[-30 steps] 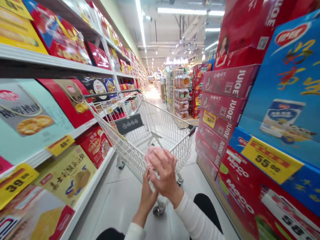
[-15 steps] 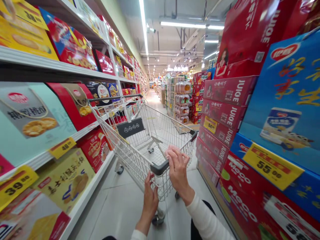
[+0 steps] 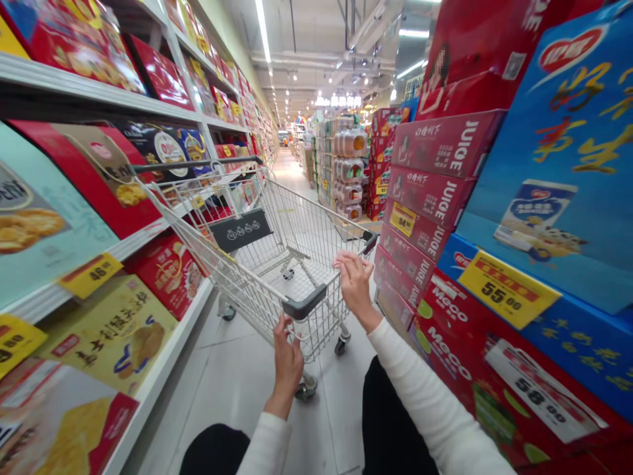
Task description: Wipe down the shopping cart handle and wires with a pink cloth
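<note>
A metal wire shopping cart [image 3: 247, 272] stands at an angle in front of me, its basket holding nothing I can see. My left hand [image 3: 288, 359] is curled at the wires of its near corner, just below the black corner bumper [image 3: 305, 303]. My right hand [image 3: 357, 285] is beside the near right side of the basket, fingers bunched around a small pale pink, crumpled cloth-like thing [image 3: 341, 259]. Most of that thing is hidden by the fingers.
Shelves [image 3: 163, 290] of boxed snacks run along the left. Stacked red drink cartons [image 3: 420, 198] and blue boxes [image 3: 548, 218] rise close on the right. Bottle packs [image 3: 349, 168] stand farther ahead beside the tiled aisle.
My right hand has moved off the bumper to the basket's right side. The cart and shelves appear shifted left and up in view; my left hand stays at the corner.
</note>
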### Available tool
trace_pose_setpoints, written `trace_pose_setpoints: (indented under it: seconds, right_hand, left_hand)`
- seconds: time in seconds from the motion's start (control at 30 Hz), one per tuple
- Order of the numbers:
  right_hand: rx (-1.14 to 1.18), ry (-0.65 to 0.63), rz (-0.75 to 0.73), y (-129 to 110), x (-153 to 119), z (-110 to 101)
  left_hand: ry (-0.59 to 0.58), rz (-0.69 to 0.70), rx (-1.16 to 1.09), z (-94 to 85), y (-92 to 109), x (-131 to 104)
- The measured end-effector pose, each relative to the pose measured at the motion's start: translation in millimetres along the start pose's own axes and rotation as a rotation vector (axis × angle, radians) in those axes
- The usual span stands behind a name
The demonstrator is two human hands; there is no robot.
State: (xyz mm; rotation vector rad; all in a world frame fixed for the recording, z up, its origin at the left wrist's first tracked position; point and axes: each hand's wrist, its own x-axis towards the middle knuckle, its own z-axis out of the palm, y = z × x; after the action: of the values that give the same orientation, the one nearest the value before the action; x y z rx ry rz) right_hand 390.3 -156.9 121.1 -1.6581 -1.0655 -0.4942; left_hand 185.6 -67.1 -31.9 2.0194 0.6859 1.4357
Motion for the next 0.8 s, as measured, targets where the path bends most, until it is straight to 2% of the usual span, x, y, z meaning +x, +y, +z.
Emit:
trace_pose_setpoints:
  seconds: [0.1,0.23,0.3,0.43,0.53,0.63,0.7,0.8]
  right_hand:
    - [0.059,-0.059,-0.092,-17.0,-16.8,-1.1]
    - [0.053,0.009,0.061,-15.5,-8.9,-7.9]
    - [0.082,-0.021,0.086,-22.4,-6.9,-12.6]
    - [0.181,-0.163,0.041,-58.5,-18.0,-29.3]
    - [0.19,-0.161,0.041,-85.7,-24.5,-42.9]
    - [0.137,-0.209,-0.093,-103.8,-27.6,-47.2]
    - [0.06,-0.317,-0.197,-111.1,-31.3,-44.7]
    - [-0.082,-0.442,-0.279,-119.1,-36.1,-37.6]
  left_hand:
    - [0.0,-0.008,0.013,-3.0,-1.7,-0.6]
    - [-0.053,-0.012,-0.006,-9.3,0.6,0.1]
    - [-0.045,-0.014,-0.009,-8.9,3.2,-0.5]
    - [-0.006,-0.02,-0.012,-4.0,5.6,-2.8]
    - [-0.025,0.001,-0.027,-2.5,5.2,-3.6]
    - [-0.045,-0.012,-0.05,-2.6,4.6,-5.1]
    - [-0.04,-0.03,-0.06,-1.7,4.9,-7.0]
    - [-0.023,-0.055,-0.083,1.7,7.6,-9.4]
